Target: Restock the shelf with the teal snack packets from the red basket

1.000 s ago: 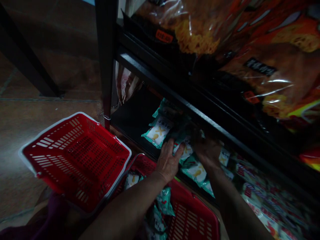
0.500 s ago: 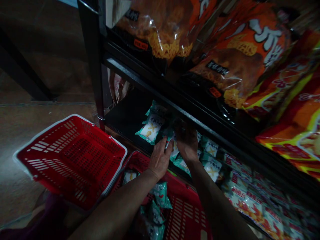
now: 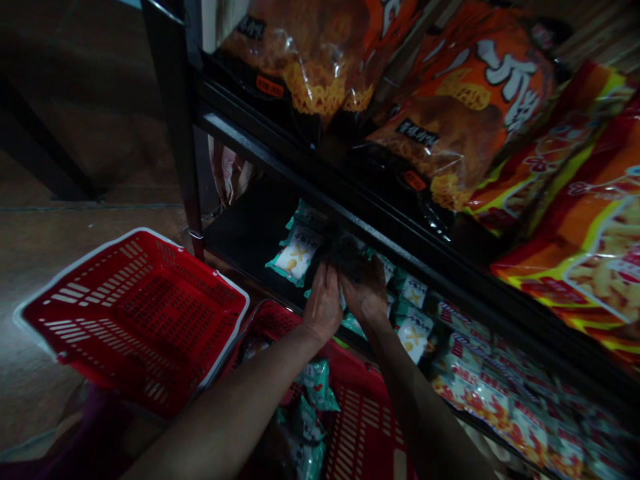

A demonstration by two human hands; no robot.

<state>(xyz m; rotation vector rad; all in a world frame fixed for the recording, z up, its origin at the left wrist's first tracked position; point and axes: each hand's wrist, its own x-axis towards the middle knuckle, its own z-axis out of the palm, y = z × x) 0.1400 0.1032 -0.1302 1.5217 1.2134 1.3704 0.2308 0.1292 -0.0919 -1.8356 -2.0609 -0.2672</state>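
Both of my hands reach into the dark bottom shelf (image 3: 250, 233) among small teal-and-white snack packets (image 3: 296, 255). My left hand (image 3: 324, 305) lies on the packets, its fingers curled over one, side by side with my right hand (image 3: 364, 288), which closes over packets deeper under the shelf edge. More of the same packets (image 3: 414, 333) lie to the right of my hands. Below my arms a red basket (image 3: 373, 433) holds several teal packets (image 3: 316, 393).
A second red basket (image 3: 135, 313) with a white rim sits tilted on the brown floor at the left. Large orange snack bags (image 3: 465, 113) fill the upper shelf. Red-and-white packets (image 3: 495, 407) line the bottom shelf at the right. A black upright post (image 3: 173, 120) bounds the shelving.
My hands have drawn together on the teal packets and shifted a little left and deeper into the shelf. The view has swung right, showing more orange bags.
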